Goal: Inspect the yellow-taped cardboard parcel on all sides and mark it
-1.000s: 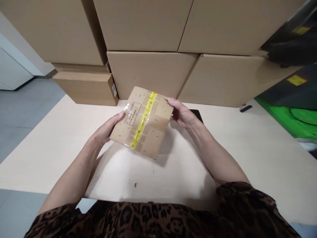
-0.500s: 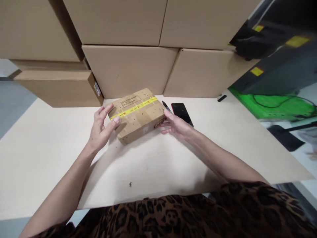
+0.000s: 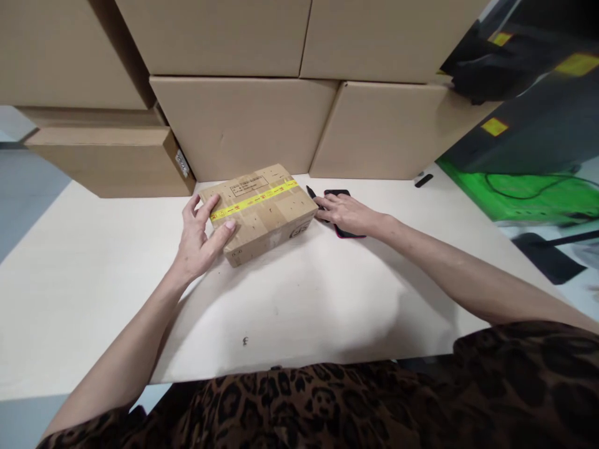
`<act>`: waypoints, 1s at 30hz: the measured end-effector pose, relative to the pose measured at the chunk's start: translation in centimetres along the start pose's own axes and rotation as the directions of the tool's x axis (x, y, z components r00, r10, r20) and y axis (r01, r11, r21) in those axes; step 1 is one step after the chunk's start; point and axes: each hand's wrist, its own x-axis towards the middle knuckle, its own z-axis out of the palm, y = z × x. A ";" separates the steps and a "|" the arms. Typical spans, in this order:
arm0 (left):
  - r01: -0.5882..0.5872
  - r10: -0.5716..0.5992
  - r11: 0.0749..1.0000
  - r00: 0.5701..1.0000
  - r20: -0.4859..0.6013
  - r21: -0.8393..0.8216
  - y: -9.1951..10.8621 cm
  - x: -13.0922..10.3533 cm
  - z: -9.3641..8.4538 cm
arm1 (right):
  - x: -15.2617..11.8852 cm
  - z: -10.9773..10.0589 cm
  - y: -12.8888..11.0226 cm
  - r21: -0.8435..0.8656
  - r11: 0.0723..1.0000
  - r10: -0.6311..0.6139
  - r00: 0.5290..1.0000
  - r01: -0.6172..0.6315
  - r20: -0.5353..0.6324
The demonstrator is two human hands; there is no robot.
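Observation:
A small cardboard box (image 3: pixel 262 212) with yellow tape across its top rests at an angle on the table. My left hand (image 3: pixel 199 240) grips its left end, thumb on the top face and fingers around the far left edge. My right hand (image 3: pixel 349 214) is off the box, palm down over a dark phone (image 3: pixel 344 193) with a red edge. Its outstretched fingertips reach a black marker (image 3: pixel 311 192) lying between box and phone. The fingers partly cover the marker, and I cannot make out a firm hold on it.
Large cardboard boxes (image 3: pixel 243 125) are stacked along the back of the white table (image 3: pixel 281 312). A flatter carton (image 3: pixel 103 162) stands at the left. A small black object (image 3: pixel 423 181) lies at the back right. Beyond the right edge are a green surface (image 3: pixel 482 193) and dark bins (image 3: pixel 533 125).
My right hand has left the box's right end and moved right, over the phone and marker. My left hand stays on the box, which has barely shifted.

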 end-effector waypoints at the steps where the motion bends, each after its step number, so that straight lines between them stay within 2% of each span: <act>1: -0.005 0.005 1.000 1.000 -0.005 -0.005 -0.3 0.1 0.0 | 0.4 0.1 0.2 0.018 0.999 -0.041 0.999 0.041 0.008; 4: -0.013 0.013 1.000 1.000 0.000 -0.021 -1.0 0.5 0.1 | 1.3 0.3 1.1 0.130 0.985 -0.108 0.994 0.110 -0.022; 6: -0.014 0.014 0.999 1.000 0.013 -0.029 -1.3 0.5 0.1 | 1.3 0.6 1.8 0.182 0.977 -0.101 0.993 0.111 -0.067; 8: -0.020 0.020 0.999 1.000 0.019 -0.034 -1.3 0.4 0.1 | 1.0 0.9 2.5 0.199 0.977 -0.060 0.991 0.083 -0.119; 9: -0.032 0.033 0.999 0.999 0.014 -0.034 -1.2 0.3 0.2 | 0.8 0.9 2.8 0.231 0.972 0.000 0.982 0.044 -0.188; 10: -0.053 0.053 0.998 0.999 0.004 -0.029 -1.0 0.1 0.2 | 0.5 0.8 2.9 0.292 0.956 0.097 0.951 -0.008 -0.293; 11: -0.080 0.080 0.997 0.997 -0.005 -0.018 -0.8 -0.1 0.2 | 0.3 0.5 2.9 0.369 0.928 0.219 0.885 -0.058 -0.412; 12: -0.110 0.110 0.994 0.994 -0.008 -0.003 -0.5 -0.3 0.2 | 0.0 0.1 2.7 0.473 0.878 0.353 0.771 -0.077 -0.529; 13: -0.138 0.138 0.990 0.990 -0.003 0.011 -0.3 -0.5 0.2 | -0.1 -0.6 2.2 0.597 0.801 0.495 0.615 -0.049 -0.614; 14: -0.160 0.160 0.987 0.987 0.011 0.019 0.0 -0.6 0.2 | -0.2 -1.4 1.5 0.677 0.736 0.591 0.478 0.010 -0.650; 15: -0.175 0.175 0.984 0.984 0.032 0.021 0.4 -0.8 0.1 | -0.2 -2.4 0.6 0.767 0.622 0.695 0.340 0.161 -0.634; 16: -0.183 0.182 0.983 0.982 0.056 0.019 0.7 -0.9 0.0 | -0.2 -3.4 -0.5 0.816 0.494 0.782 0.258 0.300 -0.568; 17: -0.184 0.182 0.983 0.980 0.078 0.015 1.1 -1.0 -0.1 | -0.1 -4.5 -1.6 0.827 0.395 0.843 0.199 0.401 -0.499; 18: -0.178 0.176 0.984 0.980 0.097 0.013 1.4 -1.0 -0.3 | 0.1 -5.4 -2.7 0.847 0.287 0.875 0.237 0.447 -0.422; 20: -0.154 0.151 0.988 0.980 0.131 0.016 1.9 -1.0 -0.6 | 0.7 -6.9 -4.9 0.852 0.135 0.902 0.293 0.506 -0.317; 22: -0.120 0.113 0.992 0.979 0.168 0.028 2.3 -1.0 -0.9 | 1.6 -7.5 -6.7 0.871 0.068 0.882 0.379 0.486 -0.280; 26: -0.056 0.042 0.997 0.970 0.240 0.051 2.1 -0.8 -1.0 | 3.5 -7.4 -9.4 0.920 0.031 0.783 0.563 0.392 -0.266; 28: -0.057 0.043 0.997 0.966 0.254 0.048 1.7 -0.8 -0.9 | 4.1 -7.4 -10.3 0.932 0.045 0.753 0.601 0.361 -0.269; 30: -0.084 0.075 0.996 0.967 0.242 0.027 1.3 -0.8 -0.6 | 4.5 -7.7 -10.9 0.941 0.099 0.739 0.610 0.322 -0.287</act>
